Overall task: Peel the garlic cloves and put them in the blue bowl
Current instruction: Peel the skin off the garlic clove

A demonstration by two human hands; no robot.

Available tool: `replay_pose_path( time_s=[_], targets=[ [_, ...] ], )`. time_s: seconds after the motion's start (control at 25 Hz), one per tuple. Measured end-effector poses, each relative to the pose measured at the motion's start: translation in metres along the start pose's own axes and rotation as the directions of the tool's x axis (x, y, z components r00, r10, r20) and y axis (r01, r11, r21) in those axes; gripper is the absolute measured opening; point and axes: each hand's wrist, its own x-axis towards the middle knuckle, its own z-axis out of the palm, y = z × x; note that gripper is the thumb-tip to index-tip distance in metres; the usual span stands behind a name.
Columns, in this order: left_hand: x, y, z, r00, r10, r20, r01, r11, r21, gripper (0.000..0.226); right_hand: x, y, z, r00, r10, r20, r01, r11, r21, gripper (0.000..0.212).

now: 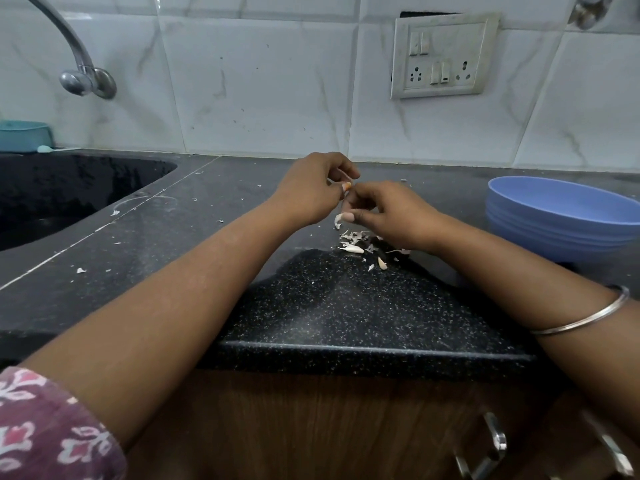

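Both hands meet above the dark speckled counter [346, 306]. My left hand [311, 192] pinches a small garlic clove [346, 186] at its fingertips. My right hand [391, 216] has its fingers curled against the same clove, and a strip of white skin [338, 220] hangs by its thumb. Under the right hand lie loose garlic cloves [355, 249] and a scatter of peel [353, 235]. The blue bowl [561, 216] stands at the right, beyond the right forearm; I see nothing inside it from this angle.
A black sink [69, 192] lies at the left, with a chrome tap [79, 74] above it and a teal container [24, 135] behind. A switch-and-socket plate [443, 57] hangs on the tiled wall. Peel flakes [80, 270] dot the counter. Cabinet handles [495, 445] show below.
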Motion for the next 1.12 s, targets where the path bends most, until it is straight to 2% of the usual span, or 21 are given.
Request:
replay_pose_path(
  time_s=[0.12,0.28,0.44,0.64,0.92,1.12],
  targets=[
    [0.0,0.0,0.001,1.0,-0.002,0.018,0.002,1.0,-0.012,0.02,-0.003,0.003,-0.005,0.987,0.148,-0.059,-0.124,0.945,0.302,0.003],
    [-0.001,0.002,0.001,0.999,0.003,0.043,-0.002,0.999,-0.033,0.018,-0.007,0.002,-0.009,0.966,0.257,-0.016,-0.194,0.768,0.611,0.007],
    [-0.002,0.004,0.001,1.0,0.013,0.026,-0.01,0.993,-0.117,0.018,-0.007,0.004,-0.012,0.958,0.282,0.051,-0.22,0.613,0.759,0.009],
    [-0.002,0.005,0.0,1.0,0.023,-0.015,-0.025,0.98,-0.199,0.013,-0.005,0.009,-0.016,0.94,0.325,0.101,-0.251,0.464,0.85,0.015],
    [-0.003,0.005,0.0,0.998,0.051,-0.029,-0.056,0.982,-0.179,0.006,-0.008,0.008,-0.011,0.939,0.313,0.142,-0.283,0.471,0.835,0.017],
    [-0.004,0.005,0.0,0.999,0.021,-0.035,-0.027,0.983,-0.181,0.007,-0.007,0.008,-0.015,0.932,0.36,0.046,-0.25,0.546,0.8,0.019]
  ],
)
